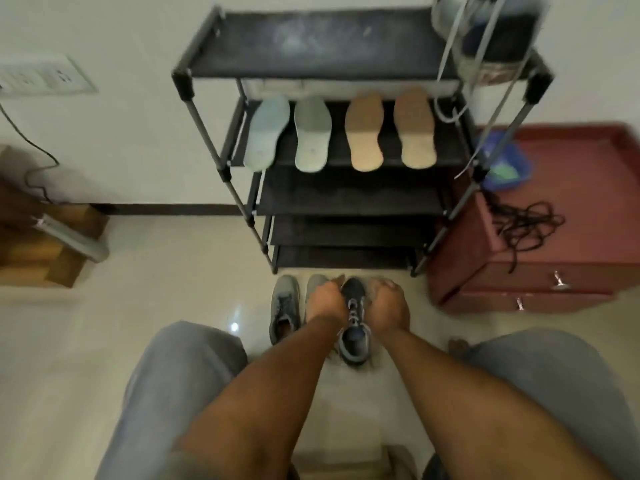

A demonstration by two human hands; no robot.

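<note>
On the pale floor [138, 306], upright, a dark blue shoe [354, 320], toe toward the foot of the shoe rack [346, 57] and just short of it. Gripped on both flanks: left hand [325, 301] curled over one side near the toe, right hand [389, 304] curled over the other, fingertips of both hidden below the knuckles. Toe edges covered; laces and heel opening in plain sight. Blurred throughout.

Just left, a grey shoe [284, 308] fully visible and a second grey shoe [316, 282] mostly behind the left hand. Open floor further left; grey trousers [173, 375] closing in below.

Tight on the right: a red cabinet [554, 258] bearing tangled black laces [526, 223]. On the rack, four insoles [364, 131]; at its top corner another shoe [491, 32], cut off by the frame.
</note>
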